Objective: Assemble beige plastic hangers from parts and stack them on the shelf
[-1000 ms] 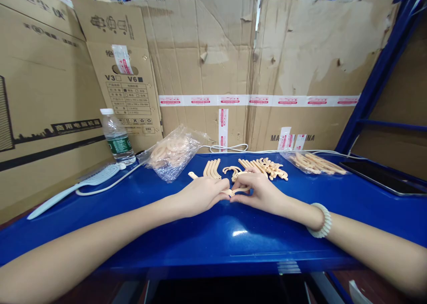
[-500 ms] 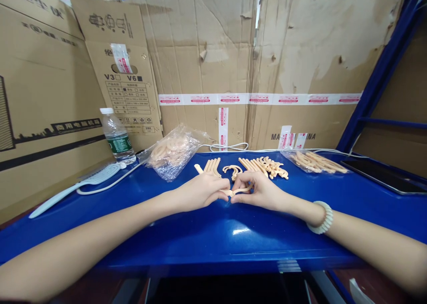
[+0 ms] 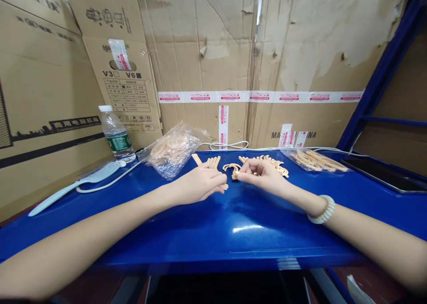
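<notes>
My left hand (image 3: 204, 184) is closed over a beige strip (image 3: 225, 187), and only its rounded end shows past the fingers. My right hand (image 3: 265, 177) pinches a beige curved piece (image 3: 235, 175) between thumb and forefinger, most of it hidden. A gap separates the two hands. Just behind them lie a curved arc piece (image 3: 230, 166), a row of beige strips (image 3: 214, 162) partly covered by my left hand, and a heap of small curved pieces (image 3: 278, 165) beyond my right hand.
A clear bag of ring-like beige pieces (image 3: 170, 152) lies at the left, near a water bottle (image 3: 118, 137) and a pale hairbrush (image 3: 100, 174). At the right are another bag of long pieces (image 3: 316, 160) and a black tablet (image 3: 387, 175). Cardboard (image 3: 200, 68) stands behind.
My hands were together at one joined-looking pair of pieces. They have now moved apart, each with a piece, and my right hand has shifted slightly forward toward the pieces on the table.
</notes>
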Motion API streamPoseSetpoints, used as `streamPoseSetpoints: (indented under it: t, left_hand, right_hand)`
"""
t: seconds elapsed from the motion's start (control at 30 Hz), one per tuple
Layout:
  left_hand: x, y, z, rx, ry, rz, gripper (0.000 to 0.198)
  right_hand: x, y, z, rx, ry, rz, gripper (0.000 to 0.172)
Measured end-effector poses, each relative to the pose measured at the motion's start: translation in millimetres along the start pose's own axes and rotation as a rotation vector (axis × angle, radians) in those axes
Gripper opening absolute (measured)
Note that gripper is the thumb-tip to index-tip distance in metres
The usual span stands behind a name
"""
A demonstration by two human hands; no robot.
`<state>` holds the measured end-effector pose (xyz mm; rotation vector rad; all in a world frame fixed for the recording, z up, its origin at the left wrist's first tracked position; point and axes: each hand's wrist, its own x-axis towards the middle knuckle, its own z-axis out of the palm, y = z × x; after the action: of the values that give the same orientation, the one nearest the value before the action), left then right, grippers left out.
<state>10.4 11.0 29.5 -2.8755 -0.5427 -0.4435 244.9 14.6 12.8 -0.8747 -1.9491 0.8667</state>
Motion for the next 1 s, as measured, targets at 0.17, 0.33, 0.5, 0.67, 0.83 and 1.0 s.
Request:
streamPoseSetpoints:
  t: [0.17,0.33,0.5,0.67,0.83,1.0]
  left_hand:
    - [-3,-14,5.6,-0.002,0.021,-0.087,0.024]
    - [-9,-35,12.8,0.054,0.079,-0.182,0.052]
    - [-12,-39,15.0,0.150,-0.021,-0.200,0.047]
    - [-7,-17,9.7,0.181,-0.022,-0.102,0.044]
    - [-9,-18,12.6,0.228,-0.070,-0.211,0.048]
    - [-17,-32,18.3,0.287,-0.109,-0.372,0.050]
  right_hand:
    - [3,-2,-4,-0.094,0.074,-0.021,0.028]
    - [3,2,-7,-0.212,0.097,-0.030,0.025]
    - [7,12,-14,-0.398,0.161,-0.148,0.021]
    - [9,18,-17,-0.458,0.178,-0.192,0.017]
    - [10,21,-19,-0.523,0.198,-0.213,0.013]
    - [12,22,-19,-0.614,0.163,-0.272,0.006]
